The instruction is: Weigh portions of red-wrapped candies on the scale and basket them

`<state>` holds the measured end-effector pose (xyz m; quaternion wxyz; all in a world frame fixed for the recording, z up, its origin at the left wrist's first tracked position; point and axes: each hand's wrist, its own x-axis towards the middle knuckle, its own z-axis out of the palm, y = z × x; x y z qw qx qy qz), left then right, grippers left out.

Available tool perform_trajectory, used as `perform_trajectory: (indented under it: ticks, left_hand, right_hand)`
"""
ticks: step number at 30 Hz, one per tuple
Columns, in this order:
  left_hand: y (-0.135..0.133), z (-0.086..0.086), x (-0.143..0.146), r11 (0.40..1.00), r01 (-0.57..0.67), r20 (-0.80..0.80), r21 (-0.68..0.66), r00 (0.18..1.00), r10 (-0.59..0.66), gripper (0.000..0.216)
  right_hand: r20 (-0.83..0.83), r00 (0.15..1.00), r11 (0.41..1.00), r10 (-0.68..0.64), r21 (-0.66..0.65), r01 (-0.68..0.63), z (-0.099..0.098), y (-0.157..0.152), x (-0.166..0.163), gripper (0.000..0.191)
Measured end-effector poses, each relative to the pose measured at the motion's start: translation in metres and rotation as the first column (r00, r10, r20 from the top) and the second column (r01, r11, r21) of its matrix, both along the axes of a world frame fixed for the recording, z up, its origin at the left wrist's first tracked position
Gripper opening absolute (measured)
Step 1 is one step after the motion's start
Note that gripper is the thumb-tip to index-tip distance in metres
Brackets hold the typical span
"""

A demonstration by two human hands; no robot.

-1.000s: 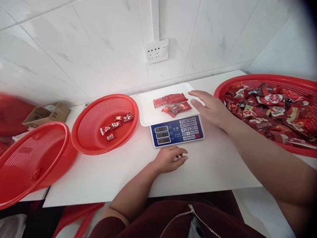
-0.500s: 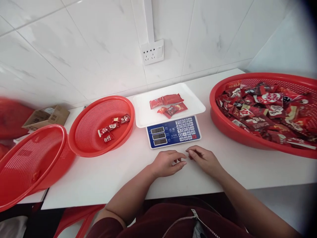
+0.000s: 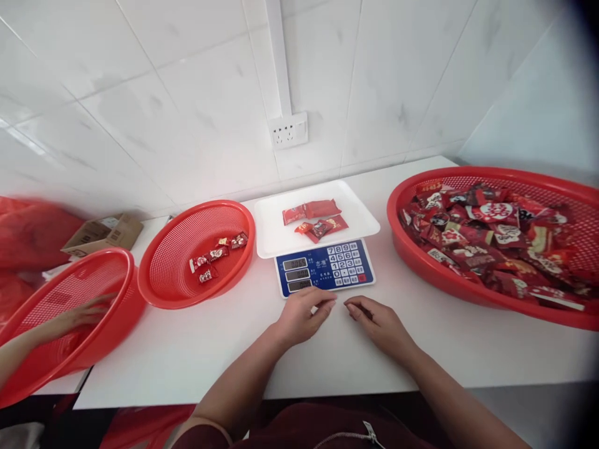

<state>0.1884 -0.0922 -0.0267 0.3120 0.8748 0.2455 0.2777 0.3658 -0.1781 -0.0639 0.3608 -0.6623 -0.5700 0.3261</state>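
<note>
Both hands at frame centre on my feed, just below the scale [image 3: 322, 271]. Left hand [image 3: 302, 318]: fingers loosely curled, thumb and index slightly apart, overlapping the blue panel's lower edge from this angle. Right hand [image 3: 381, 327]: near the left one, over the white surface [image 3: 210, 355], fingers curled in; I can't tell whether thumb and index tips meet.

Red packets [image 3: 322, 209] lie on the scale's white tray [image 3: 271, 234], mid-frame: one group toward the back, another just in front of it. Right of frame: big red basket [image 3: 397, 218], heaped with wrapped packets [image 3: 491, 237]. Left of the scale: round red basket [image 3: 173, 268], a few small packets [image 3: 218, 254] on its bottom.

Far left I've got another person's hand [image 3: 93, 308] reaching inside a tilted red basket [image 3: 128, 293]. Behind it: open carton [image 3: 119, 231] and red bag [image 3: 37, 231]. Wall socket [image 3: 289, 131] above the tray.
</note>
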Motion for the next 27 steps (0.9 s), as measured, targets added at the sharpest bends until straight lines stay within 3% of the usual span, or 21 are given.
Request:
perform_trajectory:
  ticks: [3,7,11,14,18,21,24,27]
  left_hand:
    - [0.029,0.029,0.005,0.979,-0.16,-0.015,0.126,0.987,0.163,0.021]
    - [0.08,0.064,0.019,0.925,-0.231,-0.179,0.301,0.939,0.292,0.024]
    - [0.113,0.071,0.035,0.913,-0.211,-0.296,0.348,0.9,0.321,0.022]
    - [0.116,0.071,0.036,0.9,-0.274,-0.278,0.338,0.885,0.374,0.016]
    - [0.088,0.078,0.017,0.846,-0.426,-0.157,0.321,0.857,0.491,0.019]
    - [0.042,0.071,0.0,0.864,-0.48,0.007,0.153,0.874,0.485,0.013]
    - [-0.008,0.043,-0.008,0.949,-0.315,-0.006,0.02,0.949,0.315,0.01]
    - [-0.041,0.009,-0.007,0.98,-0.191,-0.098,-0.051,0.978,0.186,0.014]
  right_hand:
    - [-0.004,1.0,1.0,0.012,0.012,-0.012,0.001,-0.001,0.001,0.027]
    - [-0.024,0.999,0.998,0.033,0.048,-0.032,0.002,-0.004,0.003,0.025]
    - [-0.034,0.998,0.997,0.051,0.06,-0.049,0.001,-0.008,0.005,0.023]
    - [-0.047,0.997,0.996,0.058,0.064,-0.055,-0.002,-0.011,0.006,0.024]
    - [-0.04,0.996,0.995,0.082,0.058,-0.079,-0.007,-0.012,0.008,0.025]
    - [-0.029,0.997,0.997,0.073,0.017,-0.073,-0.008,-0.013,0.008,0.029]
    - [-0.038,0.993,0.993,0.114,0.003,-0.114,-0.007,-0.016,0.006,0.04]
    - [-0.036,0.977,0.978,0.208,0.042,-0.207,-0.004,-0.018,0.005,0.046]
